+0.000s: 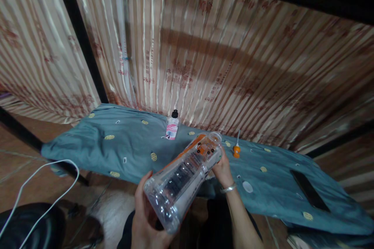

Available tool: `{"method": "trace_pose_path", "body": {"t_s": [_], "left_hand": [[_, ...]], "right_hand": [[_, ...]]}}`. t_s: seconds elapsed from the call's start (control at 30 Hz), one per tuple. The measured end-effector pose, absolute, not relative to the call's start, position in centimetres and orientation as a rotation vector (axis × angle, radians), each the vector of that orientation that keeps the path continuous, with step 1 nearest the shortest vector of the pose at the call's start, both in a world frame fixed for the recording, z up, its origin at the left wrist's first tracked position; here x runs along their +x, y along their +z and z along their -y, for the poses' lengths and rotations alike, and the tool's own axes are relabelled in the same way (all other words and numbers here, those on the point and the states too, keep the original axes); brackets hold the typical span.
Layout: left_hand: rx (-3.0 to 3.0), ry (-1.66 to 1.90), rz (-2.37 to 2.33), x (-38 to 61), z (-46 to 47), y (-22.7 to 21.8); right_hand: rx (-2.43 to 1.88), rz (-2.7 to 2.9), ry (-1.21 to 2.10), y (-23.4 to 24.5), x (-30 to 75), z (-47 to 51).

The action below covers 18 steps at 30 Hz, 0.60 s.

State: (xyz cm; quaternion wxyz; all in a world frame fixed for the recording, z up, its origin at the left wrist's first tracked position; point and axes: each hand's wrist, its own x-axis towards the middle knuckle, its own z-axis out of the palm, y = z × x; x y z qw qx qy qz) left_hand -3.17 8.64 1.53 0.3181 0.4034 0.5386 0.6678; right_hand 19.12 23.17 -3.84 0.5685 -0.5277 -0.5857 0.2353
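Observation:
A large clear plastic bottle [187, 179] with an orange label lies tilted across both hands, its uncapped neck pointing up and to the right. My left hand [146, 218] is wrapped round the base end. Near the neck, my right hand [221, 167] grips the far side, its fingers mostly hidden behind the bottle; a silver bracelet [228, 188] circles that wrist. Beyond the bottle, a small bottle [172, 127] with a pink and white label and black cap stands on the blue-green cloth [134, 144]. An orange-handled screwdriver [236, 151] lies to the right.
A dark flat phone-like object [309, 190] lies on the cloth at right, and a white oval piece [247, 186] is nearer. A striped curtain [187, 58] hangs behind. Black posts [82, 39] frame the left side. A white cable [43, 167] loops above a dark round seat [32, 225].

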Motion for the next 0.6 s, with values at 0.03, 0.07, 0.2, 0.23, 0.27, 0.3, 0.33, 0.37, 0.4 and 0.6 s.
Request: {"method": "trace_pose_path", "body": {"t_s": [0.03,0.07,0.2,0.23,0.27,0.3,0.33,0.37,0.4,0.6], "left_hand": [[1.044,1.739,-1.404,-3.22,-8.60,1.52],[1.027,1.722,-1.394,-3.26,-8.57,1.50],[0.984,1.684,-1.340,-3.34,-8.52,1.25],[0.980,1.680,-1.330,-3.36,-8.54,1.14],[0.975,1.677,-1.323,-3.38,-8.58,1.02],[0.967,1.675,-1.319,-3.39,-8.61,0.89],[0.957,1.671,-1.313,-3.40,-8.66,0.76],[0.946,1.665,-1.304,-3.39,-8.70,0.67],[0.933,1.658,-1.296,-3.36,-8.74,0.63],[0.917,1.719,-1.323,-3.12,-8.84,1.47]], "right_hand": [[-1.236,1.379,0.562,-3.89,19.14,-23.19],[-1.236,1.379,0.568,-3.94,19.16,-23.20],[-1.261,1.367,0.546,-3.92,19.19,-23.20],[-1.265,1.363,0.538,-3.85,19.18,-23.18],[-1.265,1.360,0.536,-3.77,19.15,-23.15],[-1.262,1.358,0.537,-3.69,19.11,-23.12],[-1.258,1.356,0.538,-3.61,19.08,-23.10],[-1.257,1.354,0.537,-3.55,19.04,-23.07],[-1.257,1.352,0.536,-3.50,19.01,-23.05],[-1.268,1.341,0.567,-3.40,18.97,-22.99]]}}
